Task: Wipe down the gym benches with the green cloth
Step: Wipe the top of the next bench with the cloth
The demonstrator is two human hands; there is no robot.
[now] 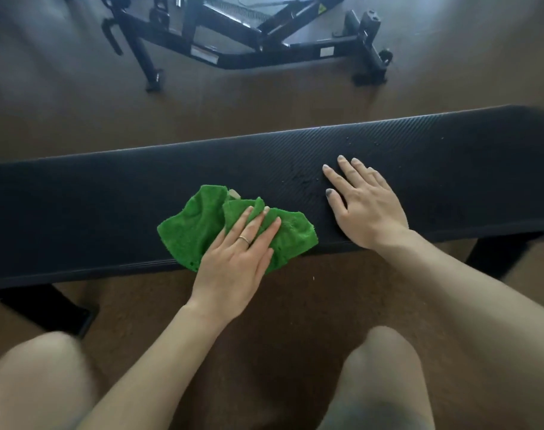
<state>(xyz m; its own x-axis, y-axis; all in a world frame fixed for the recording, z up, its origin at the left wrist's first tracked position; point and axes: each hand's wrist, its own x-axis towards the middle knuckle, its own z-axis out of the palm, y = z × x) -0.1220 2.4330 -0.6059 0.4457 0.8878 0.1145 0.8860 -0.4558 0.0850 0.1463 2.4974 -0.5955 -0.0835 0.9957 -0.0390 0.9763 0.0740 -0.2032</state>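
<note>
A brown gym floor (264, 97) stretches ahead of you, and across it runs a long black padded bench (109, 193) with a fine woven texture, its dark legs showing at the lower left and lower right. Beyond the bench stands the black steel frame of another piece of gym equipment (233, 35), well apart from it.

Your left hand (236, 259) lies flat on the green cloth (199, 225), fingers straight and pressing it onto the bench top near the front edge; a thin ring (244, 240) sits on one finger. The cloth is crumpled and spread out, with a fold rising between your fingertips and a small pale tag peeking out at its far edge. Part of it hangs slightly over the bench's near edge.

Your right hand (363, 203) rests palm-down on the bench just to the right of the cloth, fingers extended and slightly spread, holding nothing. Small droplets (305, 181) glisten on the padding beside its fingertips. Your bare knees show at the bottom.
</note>
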